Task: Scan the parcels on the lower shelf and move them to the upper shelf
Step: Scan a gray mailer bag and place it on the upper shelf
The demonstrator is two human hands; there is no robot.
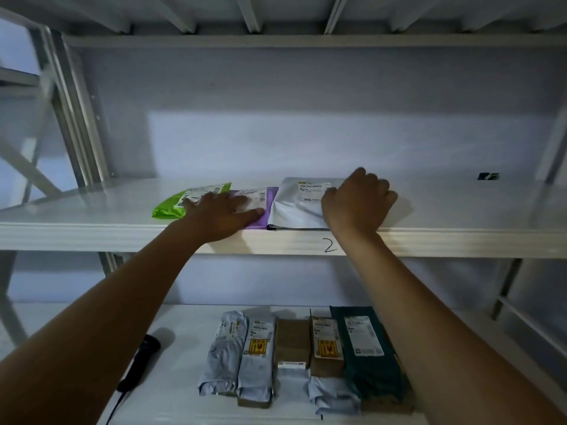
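Observation:
On the upper shelf (92, 222) lie a green parcel (167, 207), a purple parcel (270, 200) and a white-grey parcel (296, 204), side by side. My left hand (221, 214) lies flat, fingers straight, over the green and purple parcels. My right hand (359, 200) rests on the right side of the white-grey parcel with its fingers curled; whether it grips the parcel I cannot tell. On the lower shelf (184, 320) stands a row of several parcels: grey bags (225, 348), brown boxes (291, 342) and a dark green bag (368, 348).
A black handheld scanner (139, 363) with a cable lies on the lower shelf, left of the parcel row. A "2" (329, 245) is written on the upper shelf's front edge. A small dark object (487, 176) sits far right at the back. Metal uprights frame both sides.

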